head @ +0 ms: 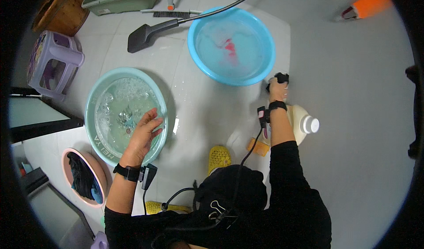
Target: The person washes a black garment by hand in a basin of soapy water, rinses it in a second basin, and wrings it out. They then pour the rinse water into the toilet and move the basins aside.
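My left hand (145, 133) is over the right rim of a pale green plastic basin (86, 116) of sudsy water, fingers apart and holding nothing. My right hand (277, 89) grips a crumpled black cloth (281, 78) beside the wall, below a blue plastic basin (272, 50). That basin holds cloudy water with something red in it, too blurred to name. Next to my right forearm stands a cream-coloured plastic jug (299, 116) with a white cap (311, 125). An orange-yellow block (258, 147), perhaps soap, lies on the floor left of that forearm.
A black shower head (140, 38) lies on the tiled floor with its metal hose crossing the blue basin. A lilac plastic stool (63, 55), a wooden tub (68, 12) and a green plastic container (132, 3) stand upper left. A pink basin (103, 176) holds dark clothes.
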The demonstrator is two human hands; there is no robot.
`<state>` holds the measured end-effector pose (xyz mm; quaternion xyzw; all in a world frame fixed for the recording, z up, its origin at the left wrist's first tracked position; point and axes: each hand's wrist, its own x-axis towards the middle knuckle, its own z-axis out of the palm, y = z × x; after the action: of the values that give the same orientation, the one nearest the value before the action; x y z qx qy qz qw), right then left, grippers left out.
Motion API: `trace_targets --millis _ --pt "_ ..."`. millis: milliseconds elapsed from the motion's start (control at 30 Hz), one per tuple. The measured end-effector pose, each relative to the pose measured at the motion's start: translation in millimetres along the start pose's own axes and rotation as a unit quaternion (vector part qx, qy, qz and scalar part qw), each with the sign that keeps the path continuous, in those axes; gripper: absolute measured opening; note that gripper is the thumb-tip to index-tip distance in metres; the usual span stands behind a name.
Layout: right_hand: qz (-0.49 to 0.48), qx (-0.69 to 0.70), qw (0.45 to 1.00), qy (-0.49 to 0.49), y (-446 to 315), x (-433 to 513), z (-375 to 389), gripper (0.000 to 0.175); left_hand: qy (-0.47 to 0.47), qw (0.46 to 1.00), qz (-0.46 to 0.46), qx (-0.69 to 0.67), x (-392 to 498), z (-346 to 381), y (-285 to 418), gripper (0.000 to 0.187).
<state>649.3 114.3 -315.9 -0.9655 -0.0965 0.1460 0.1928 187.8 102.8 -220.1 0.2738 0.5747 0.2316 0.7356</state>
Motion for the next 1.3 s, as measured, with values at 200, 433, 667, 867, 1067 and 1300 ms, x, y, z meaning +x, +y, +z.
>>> trace_targets --millis 200,433,667,867,1067,1300 --pt "0.014 -0.153 0.988 0.013 -7.8 52.3 30.2 0.086 0.069 0.995 0.016 0.074 31.2 52.5 19.2 0.064" --pt "-0.023 -0.134 0.99 0.037 25.9 80.6 54.0 0.042 0.068 0.989 0.072 0.11 111.3 150.4 36.1 0.078" --pt "-0.178 0.27 0.908 0.267 -26.5 67.2 9.6 0.041 0.053 0.998 0.001 0.027 180.3 171.2 27.5 0.051" --pt "-0.446 0.289 0.847 -0.012 -104.9 -3.6 -40.2 0.051 0.044 0.997 0.017 0.06 176.7 167.0 10.3 0.038" --pt "-0.394 0.131 0.872 -0.258 -127.7 -9.3 36.3 0.072 0.039 0.999 0.02 0.004 153.6 161.7 -8.7 0.04" --pt "-0.484 -0.263 0.769 -0.323 -89.1 -53.1 81.2 0.083 0.06 0.998 0.024 -0.023 116.4 150.8 -29.9 0.04"
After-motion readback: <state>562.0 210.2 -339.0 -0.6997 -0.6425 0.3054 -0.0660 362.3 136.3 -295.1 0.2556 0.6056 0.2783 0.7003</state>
